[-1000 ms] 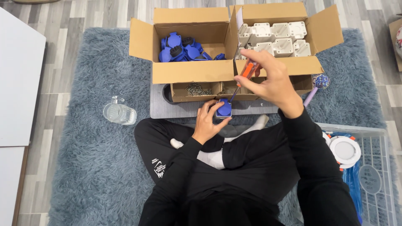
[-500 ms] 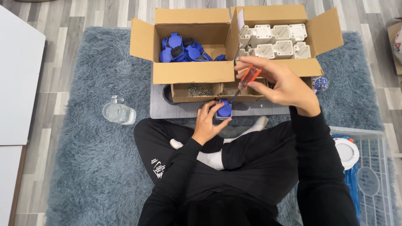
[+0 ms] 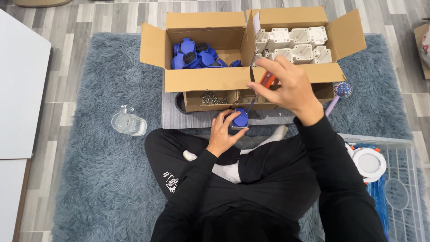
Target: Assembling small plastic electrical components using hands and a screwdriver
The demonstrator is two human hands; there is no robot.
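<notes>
The left hand (image 3: 222, 134) closed its grip on a blue socket cover (image 3: 240, 118); the right hand (image 3: 286, 87) gripped an orange-handled screwdriver (image 3: 264, 85). Its tip seemingly touched the cover.

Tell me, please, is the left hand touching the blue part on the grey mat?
Touching. The head view shows the left hand with its fingers wrapped round the blue part on the grey mat, no gap visible.

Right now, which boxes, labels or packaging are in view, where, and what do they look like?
Left cardboard box: brown, open, blue parts inside.
Right cardboard box: brown, open, white housings inside.
Small tray box: low, brown, holds screws, in front of the left box.
Print: white, on the black trouser leg.
</notes>
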